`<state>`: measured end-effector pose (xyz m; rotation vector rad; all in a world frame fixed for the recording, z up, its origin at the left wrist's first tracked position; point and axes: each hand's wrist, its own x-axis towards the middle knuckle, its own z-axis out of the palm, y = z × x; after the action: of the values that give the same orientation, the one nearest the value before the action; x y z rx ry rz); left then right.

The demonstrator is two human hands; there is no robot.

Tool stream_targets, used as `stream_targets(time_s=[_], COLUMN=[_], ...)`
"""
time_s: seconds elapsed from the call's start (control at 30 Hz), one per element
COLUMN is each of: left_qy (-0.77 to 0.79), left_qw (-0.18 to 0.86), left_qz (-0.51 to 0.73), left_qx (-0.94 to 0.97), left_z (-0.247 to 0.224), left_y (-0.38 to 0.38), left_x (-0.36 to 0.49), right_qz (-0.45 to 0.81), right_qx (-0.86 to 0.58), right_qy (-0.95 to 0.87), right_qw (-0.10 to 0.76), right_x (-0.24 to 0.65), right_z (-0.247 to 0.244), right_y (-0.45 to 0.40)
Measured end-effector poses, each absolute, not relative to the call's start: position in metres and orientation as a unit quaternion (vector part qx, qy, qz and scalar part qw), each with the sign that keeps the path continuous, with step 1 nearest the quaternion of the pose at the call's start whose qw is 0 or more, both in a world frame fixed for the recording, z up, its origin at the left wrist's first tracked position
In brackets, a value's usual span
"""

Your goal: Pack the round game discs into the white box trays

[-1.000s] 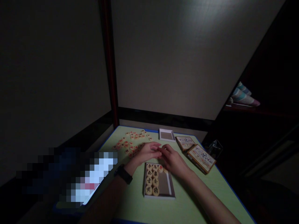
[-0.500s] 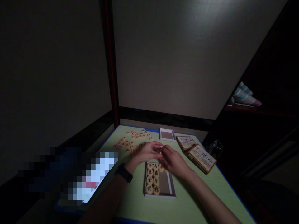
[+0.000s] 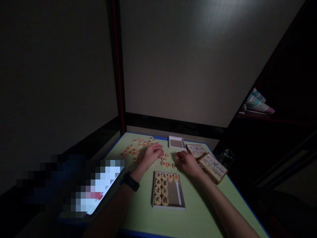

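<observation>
Over the loose Chinese chess pieces [image 3: 134,152], my left hand [image 3: 151,156] is curled with the fingers bent in; what lies in them is hidden. A dark watch sits on that wrist. My right hand [image 3: 187,162] is pinched around a round Chinese chess piece [image 3: 176,157], just above the table and right of several red-marked pieces [image 3: 168,165]. Nearer to me lies a shallow box tray [image 3: 183,198]. Two columns of black-marked pieces [image 3: 164,191] fill its left side, and two red-marked pieces [image 3: 172,178] continue its top row. Bare tray bottom shows at its lower right.
A second shallow tray [image 3: 169,142] lies at the back of the green table [image 3: 198,211]. Two printed box lids [image 3: 213,167] rest at the right, one partly over the other. A lit screen [image 3: 99,191], partly blurred, is at the left edge. Walls stand behind.
My hands, close together above the tray before, have parted. The left went left and back toward the loose pieces, the right moved slightly right. The tray's top-row red-marked pieces are now uncovered.
</observation>
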<state>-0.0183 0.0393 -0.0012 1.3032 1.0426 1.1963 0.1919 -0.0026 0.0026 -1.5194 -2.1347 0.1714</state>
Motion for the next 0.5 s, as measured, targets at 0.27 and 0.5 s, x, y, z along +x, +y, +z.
stream_targets(time_s=[0.27,0.5], left_qy=[0.6,0.613], left_qw=[0.232,0.063], left_qz=[0.364,0.208], left_qx=[0.674,0.759], left_z=[0.004,0.009], left_y=[0.041,0.03], left_x=[-0.033,-0.037], right_qz=[0.118,0.142], right_qx=[-0.57,-0.563], right_qy=[-0.78,-0.774], right_qw=[0.229,0.25], right_x=[0.18,0.179], right_z=[-0.006,-0.012], right_y=[0.025,0.028])
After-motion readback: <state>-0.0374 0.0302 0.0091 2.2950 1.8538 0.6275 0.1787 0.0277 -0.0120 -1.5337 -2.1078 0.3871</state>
